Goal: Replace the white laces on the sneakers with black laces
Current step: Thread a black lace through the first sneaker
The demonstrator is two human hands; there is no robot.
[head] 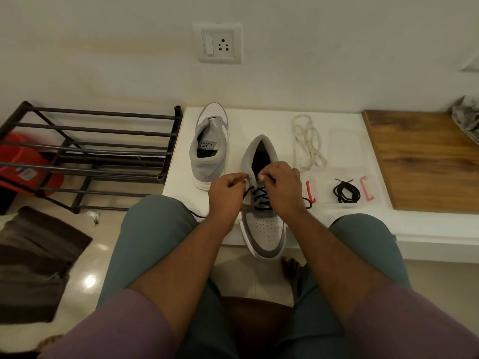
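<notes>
White stone makes up the low bench [259,120], which runs along a cream wall with a socket [220,44]; a brown wooden board [425,156] covers its right end, and a black metal rack [85,156] stands on the glossy floor by its left edge. The near sneaker [264,229] lies lengthwise across the bench, toe overhanging the front edge toward the person, heel toward the wall. The left hand [226,190] pinches a black lace [261,198] at the sneaker's left side; the right hand [281,185] is curled on the lace over the upper eyelets. The second sneaker [210,151] sits near the left edge, toe to the wall. White laces [307,143] and a coiled black lace [346,193] lie farther right.
</notes>
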